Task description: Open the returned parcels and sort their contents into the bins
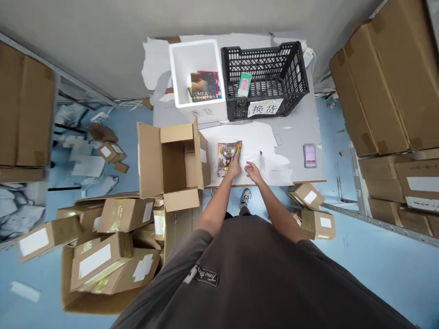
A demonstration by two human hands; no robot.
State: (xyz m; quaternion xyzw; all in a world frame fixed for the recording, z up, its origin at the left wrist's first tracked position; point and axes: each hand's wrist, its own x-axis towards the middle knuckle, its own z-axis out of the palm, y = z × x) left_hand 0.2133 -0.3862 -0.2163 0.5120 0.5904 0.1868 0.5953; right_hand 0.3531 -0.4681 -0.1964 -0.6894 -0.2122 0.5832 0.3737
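Observation:
A colourful book (225,157) lies on the white paper that covers part of the table (295,132). My left hand (233,167) rests on the book's right side, and whether it grips the edge is too small to tell. Just right of it, my right hand (253,171) hovers near the table's front edge, fingers apart and holding nothing. To the left of the book stands an open cardboard box (151,160) with its flaps spread; the part of its inside that shows is bare.
Behind are a white foam box (200,107) with books and a black crate (236,109) holding a green-and-pink item (244,85). A phone (310,156) lies at the right. Parcels (101,260) fill a large carton at lower left; more boxes (317,224) sit on the floor at right.

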